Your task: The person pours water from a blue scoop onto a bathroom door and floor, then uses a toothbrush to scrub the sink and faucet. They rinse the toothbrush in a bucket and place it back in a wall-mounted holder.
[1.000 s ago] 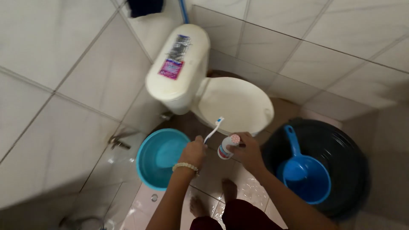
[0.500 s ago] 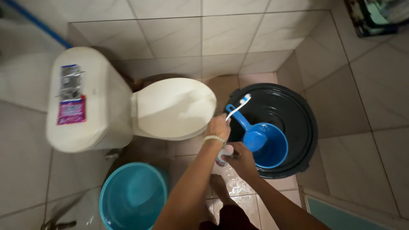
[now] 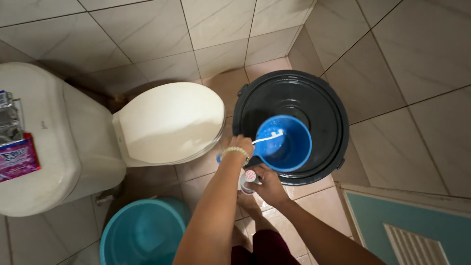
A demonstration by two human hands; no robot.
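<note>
Tiled bathroom, viewed from above: pale glazed wall tiles and a beige tiled floor (image 3: 216,179), wet in places.

The left hand (image 3: 241,146), a beaded bracelet at its wrist, is clenched around the handle end of a white plastic toothbrush (image 3: 267,138). It also appears to grip the handle of a round blue plastic dipper (image 3: 289,147), though the hand hides that handle where they meet. The toothbrush runs from the fist to the right, its bristle head lying over the dipper's open bowl. Whether the head touches water cannot be determined.

The right hand (image 3: 267,185) sits just below the left, closed around a small white tube with a red-patterned cap (image 3: 248,177), the cap end pointing up and left, near the left wrist.

The dipper sits inside the mouth of a large round black plastic bucket (image 3: 321,105), which stands in the corner of the room. To the left of the bucket is a cream ceramic toilet with its lid down (image 3: 169,122); a purple sachet (image 3: 17,159) lies on its tank. A round teal plastic basin (image 3: 142,233) stands on the floor below the toilet. The person's bare foot (image 3: 248,202) is visible under the right hand.
</note>
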